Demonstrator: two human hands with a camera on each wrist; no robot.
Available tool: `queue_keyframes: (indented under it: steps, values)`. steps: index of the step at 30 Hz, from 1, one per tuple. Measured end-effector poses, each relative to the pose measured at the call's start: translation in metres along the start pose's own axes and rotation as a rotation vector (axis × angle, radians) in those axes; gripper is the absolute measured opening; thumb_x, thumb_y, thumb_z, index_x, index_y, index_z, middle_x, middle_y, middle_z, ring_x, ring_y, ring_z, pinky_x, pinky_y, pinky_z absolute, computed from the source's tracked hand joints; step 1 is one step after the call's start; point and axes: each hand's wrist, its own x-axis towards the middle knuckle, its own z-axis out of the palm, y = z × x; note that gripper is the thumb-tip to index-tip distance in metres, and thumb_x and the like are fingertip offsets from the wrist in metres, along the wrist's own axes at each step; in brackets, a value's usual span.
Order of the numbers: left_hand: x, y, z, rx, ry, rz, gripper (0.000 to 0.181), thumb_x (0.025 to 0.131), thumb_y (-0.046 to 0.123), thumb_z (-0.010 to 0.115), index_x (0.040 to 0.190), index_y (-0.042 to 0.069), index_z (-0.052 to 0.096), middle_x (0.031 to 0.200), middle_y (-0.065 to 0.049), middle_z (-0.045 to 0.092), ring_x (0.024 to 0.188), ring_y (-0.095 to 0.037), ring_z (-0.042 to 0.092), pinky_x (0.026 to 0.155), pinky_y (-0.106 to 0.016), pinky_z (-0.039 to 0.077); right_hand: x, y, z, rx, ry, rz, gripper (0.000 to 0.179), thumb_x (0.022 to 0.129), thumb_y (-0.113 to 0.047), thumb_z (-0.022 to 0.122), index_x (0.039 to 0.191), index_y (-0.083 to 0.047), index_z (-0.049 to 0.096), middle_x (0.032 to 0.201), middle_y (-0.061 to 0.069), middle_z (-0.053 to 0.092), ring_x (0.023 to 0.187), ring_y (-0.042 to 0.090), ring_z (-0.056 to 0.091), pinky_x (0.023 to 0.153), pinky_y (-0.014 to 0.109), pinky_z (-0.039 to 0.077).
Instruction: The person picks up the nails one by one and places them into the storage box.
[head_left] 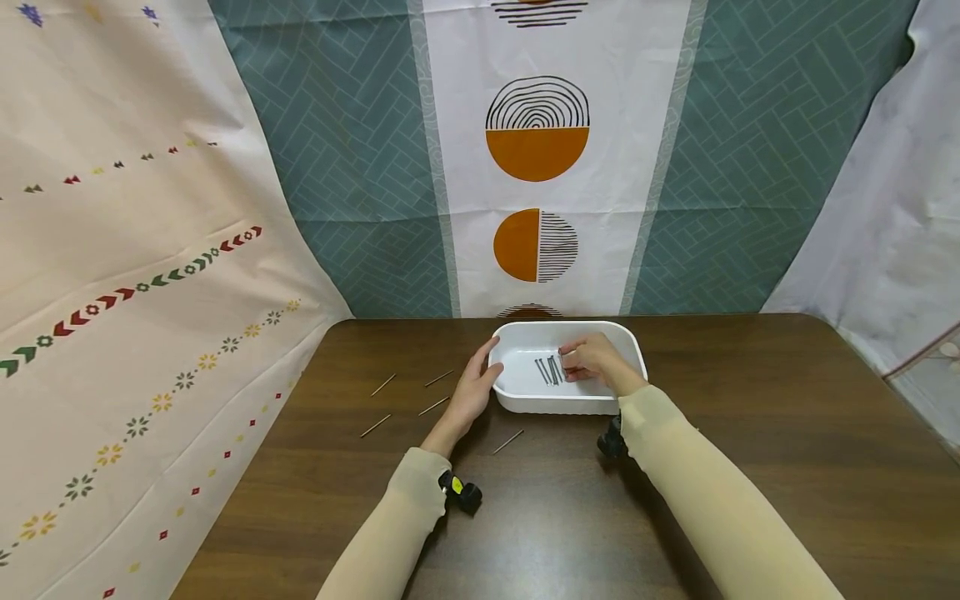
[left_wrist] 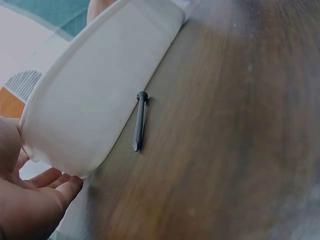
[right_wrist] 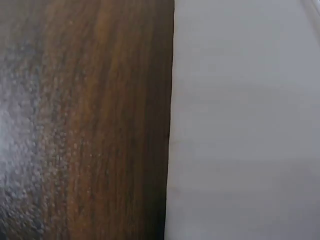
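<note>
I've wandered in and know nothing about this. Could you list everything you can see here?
Tray: one, white, on the table
Nails in the tray: several, too bunched to count, grey, beside the right hand
Loose nails: five, metal-coloured, on the table, four left of the tray, one nearer the front
Table: one, brown, under everything
Cloth hangings: three; teal-and-white behind, cream patterned left, whitish right
Wrist cameras: two, black, one per wrist
Sleeves: two, pale yellow, on both arms
Left hand: one, bare, touching the tray's left end
Right hand: one, bare, reaching into the tray
</note>
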Motion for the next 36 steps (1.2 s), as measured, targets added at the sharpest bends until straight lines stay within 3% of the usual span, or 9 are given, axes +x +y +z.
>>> queue_keyframes:
  steps: [5, 12, 14, 25, 36]
  values:
    - [0.001, -0.001, 0.0, -0.003, -0.002, 0.005, 0.053, 0.109, 0.015, 0.051, 0.161, 0.015, 0.04, 0.169, -0.011, 0.029, 0.157, -0.031, 0.02, 0.127, -0.051, 0.019, 0.001, 0.0, 0.002, -0.093, 0.047, -0.031, 0.039, 0.09, 0.014, 0.06, 0.128, 0.018, 0.059, 0.081, 0.014, 0.065, 0.063, 0.015, 0.065, 0.064, 0.029, 0.062]
    - [-0.02, 0.039, -0.001, -0.031, -0.016, 0.002, 0.053, 0.108, 0.005, 0.049, 0.16, 0.001, 0.037, 0.168, -0.021, 0.027, 0.157, -0.039, 0.018, 0.126, -0.055, 0.016, -0.001, -0.003, 0.007, -0.249, 0.088, -0.065, 0.035, 0.088, 0.012, 0.063, 0.123, 0.016, 0.064, 0.084, 0.015, 0.067, 0.064, 0.017, 0.067, 0.064, 0.032, 0.063]
    - [-0.019, 0.039, 0.0, -0.033, -0.011, 0.005, 0.053, 0.108, 0.005, 0.049, 0.159, 0.001, 0.037, 0.168, -0.021, 0.028, 0.157, -0.039, 0.018, 0.126, -0.056, 0.016, -0.001, -0.003, 0.007, -0.269, 0.086, -0.07, 0.035, 0.088, 0.011, 0.062, 0.123, 0.016, 0.064, 0.085, 0.015, 0.067, 0.065, 0.016, 0.066, 0.064, 0.031, 0.063]
    - [-0.019, 0.04, -0.001, -0.035, -0.016, -0.002, 0.053, 0.109, 0.006, 0.048, 0.16, 0.002, 0.036, 0.168, -0.021, 0.026, 0.157, -0.039, 0.018, 0.127, -0.055, 0.016, 0.001, -0.001, -0.004, -0.182, -0.065, -0.093, 0.033, 0.088, 0.009, 0.058, 0.12, 0.017, 0.063, 0.08, 0.016, 0.067, 0.065, 0.019, 0.065, 0.062, 0.03, 0.061]
    - [-0.019, 0.04, -0.002, -0.034, -0.03, 0.004, 0.053, 0.109, 0.006, 0.048, 0.16, 0.001, 0.035, 0.168, -0.02, 0.027, 0.156, -0.039, 0.019, 0.126, -0.055, 0.017, -0.005, -0.007, -0.009, -0.189, -0.09, -0.064, 0.041, 0.097, 0.006, 0.051, 0.135, 0.02, 0.053, 0.093, 0.022, 0.068, 0.075, 0.021, 0.067, 0.072, 0.034, 0.062]
